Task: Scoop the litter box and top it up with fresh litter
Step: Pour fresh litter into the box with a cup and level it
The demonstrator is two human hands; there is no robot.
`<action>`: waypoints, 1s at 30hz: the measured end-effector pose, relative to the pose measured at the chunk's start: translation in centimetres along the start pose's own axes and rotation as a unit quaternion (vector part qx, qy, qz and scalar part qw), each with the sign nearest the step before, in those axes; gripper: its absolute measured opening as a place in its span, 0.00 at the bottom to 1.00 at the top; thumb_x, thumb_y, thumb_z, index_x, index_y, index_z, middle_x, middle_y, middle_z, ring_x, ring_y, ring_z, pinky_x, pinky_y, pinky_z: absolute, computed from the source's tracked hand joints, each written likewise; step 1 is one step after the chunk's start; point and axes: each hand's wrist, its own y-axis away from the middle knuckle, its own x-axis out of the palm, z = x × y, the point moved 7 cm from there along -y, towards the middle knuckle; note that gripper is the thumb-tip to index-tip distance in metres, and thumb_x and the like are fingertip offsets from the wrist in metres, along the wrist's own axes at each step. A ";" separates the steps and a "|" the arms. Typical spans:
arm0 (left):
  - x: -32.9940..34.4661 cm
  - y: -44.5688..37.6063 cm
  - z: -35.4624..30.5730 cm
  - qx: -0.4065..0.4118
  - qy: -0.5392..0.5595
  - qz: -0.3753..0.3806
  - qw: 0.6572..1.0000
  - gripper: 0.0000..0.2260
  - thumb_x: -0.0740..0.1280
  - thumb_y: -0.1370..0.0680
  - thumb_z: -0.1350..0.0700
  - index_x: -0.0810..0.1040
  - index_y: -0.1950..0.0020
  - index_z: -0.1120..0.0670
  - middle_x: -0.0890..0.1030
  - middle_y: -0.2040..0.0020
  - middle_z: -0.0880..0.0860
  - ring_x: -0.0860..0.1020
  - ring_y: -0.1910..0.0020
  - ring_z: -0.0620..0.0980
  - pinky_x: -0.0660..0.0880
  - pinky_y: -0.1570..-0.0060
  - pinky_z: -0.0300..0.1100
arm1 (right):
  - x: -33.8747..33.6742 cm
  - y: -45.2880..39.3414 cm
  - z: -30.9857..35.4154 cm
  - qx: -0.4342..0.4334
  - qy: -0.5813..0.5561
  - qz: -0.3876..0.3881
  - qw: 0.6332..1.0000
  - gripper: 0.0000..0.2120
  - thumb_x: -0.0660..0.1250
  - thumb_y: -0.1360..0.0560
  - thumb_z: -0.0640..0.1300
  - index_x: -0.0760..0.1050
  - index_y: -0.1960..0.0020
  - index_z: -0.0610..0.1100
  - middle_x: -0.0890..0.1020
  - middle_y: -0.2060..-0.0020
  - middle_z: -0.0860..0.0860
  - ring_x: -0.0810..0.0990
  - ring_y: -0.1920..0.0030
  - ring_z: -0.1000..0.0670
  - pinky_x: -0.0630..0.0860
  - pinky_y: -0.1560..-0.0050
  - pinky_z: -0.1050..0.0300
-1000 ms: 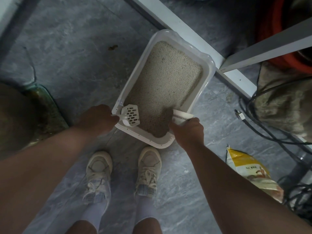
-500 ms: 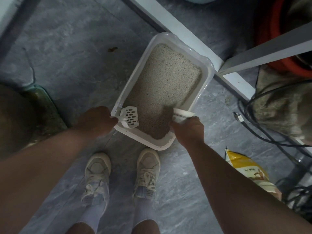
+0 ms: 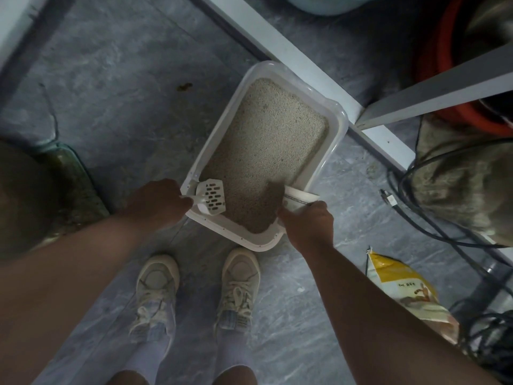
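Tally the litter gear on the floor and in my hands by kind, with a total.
Litter box: 1
Slotted scoop, in left hand: 1
Paper cup, in right hand: 1
Yellow bag: 1
Total: 4

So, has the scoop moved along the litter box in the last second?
No. The scoop sits over the near-left corner of the litter box, just as before.

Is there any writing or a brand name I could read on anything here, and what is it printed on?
Yellow bag on the floor: a short line of dark print, too small and blurred to read.
White cup held in the right hand: a dark printed band near its rim, unreadable.
Litter box and slotted scoop: no text visible.
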 end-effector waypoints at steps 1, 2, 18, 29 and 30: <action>0.0 0.0 0.0 -0.002 -0.001 0.000 1.000 0.12 0.65 0.23 0.43 0.78 0.50 0.52 0.78 0.59 0.49 0.76 0.61 0.48 0.73 0.61 0.43 | 0.1 0.1 -0.1 -0.001 0.005 0.004 1.000 0.34 0.77 0.31 0.58 0.69 0.39 0.37 0.80 0.42 0.40 0.80 0.42 0.40 0.71 0.51 0.58; 0.0 0.0 0.0 -0.005 0.001 0.002 1.000 0.12 0.65 0.23 0.44 0.78 0.50 0.52 0.79 0.58 0.50 0.77 0.60 0.48 0.74 0.59 0.44 | 0.2 0.2 -0.2 -0.002 0.006 0.000 1.000 0.34 0.77 0.31 0.58 0.68 0.39 0.37 0.80 0.42 0.40 0.80 0.41 0.40 0.73 0.50 0.57; 0.4 0.1 -0.1 -0.002 0.006 -0.008 1.000 0.12 0.66 0.24 0.44 0.78 0.51 0.53 0.80 0.55 0.53 0.78 0.56 0.54 0.71 0.59 0.44 | -1.0 -0.7 -0.5 -0.021 0.005 -0.003 1.000 0.33 0.78 0.32 0.58 0.70 0.41 0.38 0.80 0.44 0.41 0.81 0.44 0.40 0.77 0.47 0.54; 0.4 0.3 -0.4 -0.006 -0.001 -0.014 1.000 0.12 0.66 0.23 0.44 0.78 0.50 0.53 0.80 0.57 0.53 0.79 0.58 0.53 0.73 0.61 0.44 | -1.3 -1.0 -0.3 -0.021 -0.013 -0.015 1.000 0.33 0.77 0.31 0.58 0.69 0.39 0.38 0.80 0.42 0.42 0.81 0.42 0.41 0.75 0.48 0.57; 0.4 0.3 -0.4 -0.006 -0.001 -0.015 1.000 0.12 0.65 0.23 0.44 0.78 0.50 0.52 0.80 0.57 0.52 0.78 0.58 0.52 0.72 0.62 0.43 | -1.2 -1.1 -0.3 -0.024 -0.006 -0.012 1.000 0.33 0.77 0.31 0.59 0.69 0.39 0.39 0.80 0.43 0.42 0.81 0.43 0.42 0.76 0.48 0.57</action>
